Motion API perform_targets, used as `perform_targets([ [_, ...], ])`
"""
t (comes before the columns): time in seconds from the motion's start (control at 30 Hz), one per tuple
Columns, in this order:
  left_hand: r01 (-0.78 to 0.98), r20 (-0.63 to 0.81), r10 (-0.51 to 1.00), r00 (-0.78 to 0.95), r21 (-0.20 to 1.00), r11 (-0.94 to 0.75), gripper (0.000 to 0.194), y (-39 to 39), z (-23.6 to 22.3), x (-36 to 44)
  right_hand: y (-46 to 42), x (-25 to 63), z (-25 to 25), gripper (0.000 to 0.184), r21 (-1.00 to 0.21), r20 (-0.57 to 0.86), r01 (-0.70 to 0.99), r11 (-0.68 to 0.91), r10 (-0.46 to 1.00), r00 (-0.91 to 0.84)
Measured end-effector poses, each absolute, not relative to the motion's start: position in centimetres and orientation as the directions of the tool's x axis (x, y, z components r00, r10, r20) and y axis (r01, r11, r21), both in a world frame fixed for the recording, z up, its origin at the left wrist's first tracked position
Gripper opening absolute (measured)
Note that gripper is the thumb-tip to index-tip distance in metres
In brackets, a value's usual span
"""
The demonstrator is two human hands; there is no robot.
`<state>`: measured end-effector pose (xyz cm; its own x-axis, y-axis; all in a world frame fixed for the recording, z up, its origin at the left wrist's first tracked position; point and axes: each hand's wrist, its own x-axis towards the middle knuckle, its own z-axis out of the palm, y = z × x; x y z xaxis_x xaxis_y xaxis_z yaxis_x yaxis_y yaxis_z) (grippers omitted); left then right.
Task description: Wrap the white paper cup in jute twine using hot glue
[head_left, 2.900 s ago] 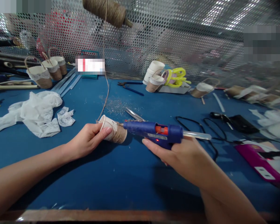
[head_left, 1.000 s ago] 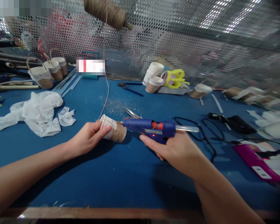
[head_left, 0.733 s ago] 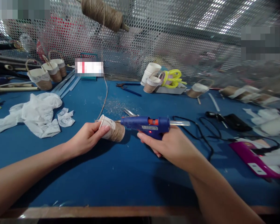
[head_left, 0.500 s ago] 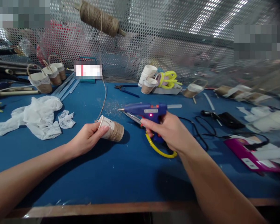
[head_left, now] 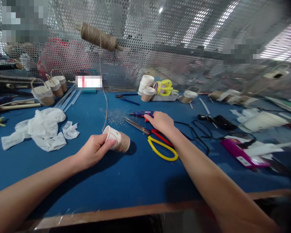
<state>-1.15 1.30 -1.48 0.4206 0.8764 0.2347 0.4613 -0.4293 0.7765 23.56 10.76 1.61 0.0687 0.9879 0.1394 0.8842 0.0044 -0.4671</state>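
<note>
My left hand (head_left: 94, 149) is closed around a white paper cup (head_left: 113, 133), tipped on its side with its mouth toward me at the left. Brown twine (head_left: 123, 142) is wound round the cup's lower half, and a loose strand runs up to the twine spool (head_left: 98, 37). Farther off, my right hand (head_left: 162, 122) grips a blue hot glue gun (head_left: 143, 113) low over the table, its nozzle pointing left. The hand hides most of the gun's handle. Just nearer lie scissors (head_left: 163, 149) with yellow and red handles, apart from the cup.
White lace (head_left: 42, 127) lies in a heap at left. Finished-looking cups with twine handles (head_left: 45, 95) stand behind it. Pliers (head_left: 127, 98), stacked cups (head_left: 145, 84) and yellow-handled scissors (head_left: 166, 87) are at the back. A black cord and a purple power strip (head_left: 240, 153) occupy the right.
My right hand has drawn the glue gun off the cup and carried it away to the far side of the scissors, lowering it to the table. My left hand still holds the cup.
</note>
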Motion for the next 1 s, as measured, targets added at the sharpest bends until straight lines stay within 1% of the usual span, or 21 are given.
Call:
perform_targets([
  [0.07,0.475,0.234,0.869,0.436,0.76,-0.444,0.036,1.3,-1.4,-1.1,9.4,22.2,2.6,0.027,-0.451,0.213,0.885,0.114,0.977,-0.017],
  [0.13,0.476,0.236,0.857,0.459,0.749,-0.461,0.036,1.3,-1.3,-1.0,7.6,20.3,3.7,0.023,-0.462,0.219,0.857,0.23,0.965,-0.141],
  [0.17,0.475,0.234,0.851,0.47,0.745,-0.467,0.036,1.3,-1.3,-0.9,6.6,19.3,4.2,0.022,-0.493,0.193,0.812,0.312,0.949,-0.248],
  [0.2,0.474,0.233,0.846,0.48,0.743,-0.473,0.035,1.3,-1.3,-0.9,5.7,18.3,4.7,0.023,-0.579,0.133,0.708,0.405,0.903,-0.408],
  [0.23,0.472,0.234,0.843,0.485,0.741,-0.478,0.035,1.2,-1.3,-0.9,4.8,17.4,5.1,0.024,-0.633,0.106,0.621,0.462,0.846,-0.522],
  [0.27,0.472,0.234,0.84,0.489,0.739,-0.48,0.034,1.2,-1.3,-0.9,4.0,16.6,5.4,0.023,-0.633,0.096,0.597,0.492,0.816,-0.57],
  [0.37,0.467,0.238,0.836,0.495,0.739,-0.486,0.033,1.1,-1.2,-1.0,2.6,15.0,5.9,0.018,-0.586,0.037,0.652,0.48,0.82,-0.571],
  [0.4,0.471,0.232,0.839,0.492,0.739,-0.481,0.033,1.0,-1.2,-1.0,2.4,14.8,6.0,0.015,-0.588,0.02,0.659,0.469,0.823,-0.568],
  [0.47,0.468,0.217,0.843,0.492,0.751,-0.466,0.033,0.9,-1.0,-1.0,2.3,14.7,6.0,0.011,-0.634,0.003,0.636,0.44,0.824,-0.567],
  [0.53,0.446,0.189,0.862,0.47,0.792,-0.417,0.033,0.8,-0.8,-0.9,2.5,15.1,6.0,0.008,-0.699,0.015,0.598,0.393,0.843,-0.537],
  [0.67,0.296,0.128,0.909,0.397,0.919,-0.259,0.034,0.8,-0.3,-0.6,2.8,16.4,5.7,0.012,-0.801,0.081,0.503,0.326,0.89,-0.448],
  [0.73,0.224,0.092,0.918,0.386,0.956,-0.19,0.033,0.8,-0.1,-0.5,2.8,16.9,5.4,0.014,-0.834,0.097,0.464,0.298,0.907,-0.409],
  [0.87,0.168,0.036,0.916,0.399,0.98,-0.111,0.033,0.6,0.2,-0.3,2.9,17.5,4.3,0.015,-0.881,0.115,0.396,0.259,0.929,-0.351],
  [1.0,0.177,0.036,0.909,0.415,0.977,-0.119,0.033,0.4,0.1,-0.4,3.2,17.7,3.3,0.016,-0.894,0.124,0.372,0.249,0.936,-0.33],
])
